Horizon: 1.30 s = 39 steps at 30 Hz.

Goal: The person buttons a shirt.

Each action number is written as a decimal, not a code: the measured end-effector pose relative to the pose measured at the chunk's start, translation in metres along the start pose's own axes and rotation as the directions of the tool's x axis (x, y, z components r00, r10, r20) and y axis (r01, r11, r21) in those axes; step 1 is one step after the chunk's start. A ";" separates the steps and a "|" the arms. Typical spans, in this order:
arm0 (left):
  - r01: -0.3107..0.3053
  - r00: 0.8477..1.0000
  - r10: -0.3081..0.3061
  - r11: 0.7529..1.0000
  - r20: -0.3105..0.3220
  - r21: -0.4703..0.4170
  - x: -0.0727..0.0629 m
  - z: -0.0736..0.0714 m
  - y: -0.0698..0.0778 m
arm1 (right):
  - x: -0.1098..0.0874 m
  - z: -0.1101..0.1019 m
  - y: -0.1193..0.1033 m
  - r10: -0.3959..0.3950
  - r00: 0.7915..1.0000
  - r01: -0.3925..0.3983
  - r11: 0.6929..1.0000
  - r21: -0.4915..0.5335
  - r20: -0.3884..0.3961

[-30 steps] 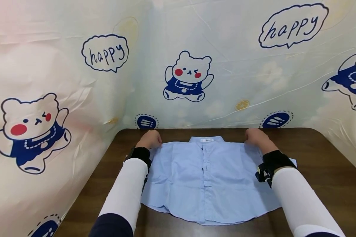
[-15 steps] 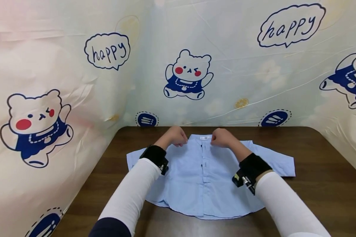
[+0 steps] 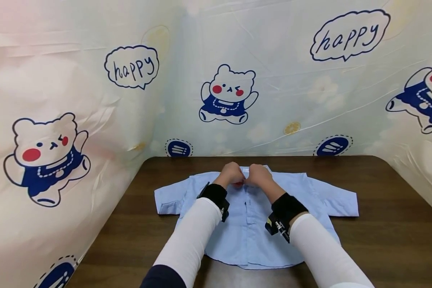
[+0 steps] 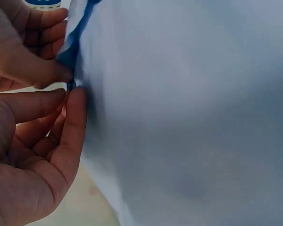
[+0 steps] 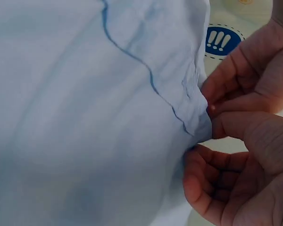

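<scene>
A light blue short-sleeved shirt (image 3: 250, 236) lies front up, its collar towards the far edge. Just below the collar, at the top of the button placket, my left hand (image 3: 232, 174) and right hand (image 3: 258, 176) meet and pinch the fabric. From the left wrist view, the left hand's thumb and forefinger grip the placket edge, with the right thumb right above them. The right wrist view has the right hand (image 5: 245, 165) pinching a fold of the shirt. A lower stretch of the placket (image 3: 246, 212) shows between the forearms. The top button is hidden by the fingers.
The shirt rests on a dark brown wooden table (image 3: 374, 240) with rounded far corners. Both sleeves, the left sleeve (image 3: 173, 196) and the right sleeve (image 3: 338, 198), are spread outwards. A printed cloth backdrop (image 3: 281, 60) hangs behind and along the sides.
Both hands have come inward from the shirt's shoulders, past the collar sides, to the placket, where they now meet. The sleeves, earlier mostly tucked or covered, now show spread outwards.
</scene>
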<state>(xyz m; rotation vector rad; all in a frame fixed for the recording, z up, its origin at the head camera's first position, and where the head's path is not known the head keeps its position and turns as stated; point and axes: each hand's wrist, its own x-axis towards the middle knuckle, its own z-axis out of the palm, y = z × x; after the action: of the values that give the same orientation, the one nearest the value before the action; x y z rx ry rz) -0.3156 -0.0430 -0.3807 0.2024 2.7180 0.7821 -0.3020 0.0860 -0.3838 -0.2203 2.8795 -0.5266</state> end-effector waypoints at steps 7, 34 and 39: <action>0.124 0.992 -0.124 0.992 -0.031 0.000 0.009 0.009 0.002 | -0.002 -0.008 0.012 0.010 0.999 -0.018 0.968 0.251 0.034; 0.167 0.974 -0.222 0.831 -0.041 -0.531 -0.001 0.018 -0.004 | -0.010 0.001 0.024 0.032 0.999 -0.017 0.848 0.530 -0.018; 0.180 0.979 -0.199 0.705 0.052 -0.686 -0.007 0.014 -0.008 | -0.013 0.001 0.025 -0.008 0.999 0.032 0.838 0.545 -0.046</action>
<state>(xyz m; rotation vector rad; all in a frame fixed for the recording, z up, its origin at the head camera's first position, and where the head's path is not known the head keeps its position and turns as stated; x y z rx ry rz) -0.3047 -0.0440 -0.3946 -0.2602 2.2090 1.6584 -0.2920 0.1109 -0.3919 -0.1445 2.6222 -1.3360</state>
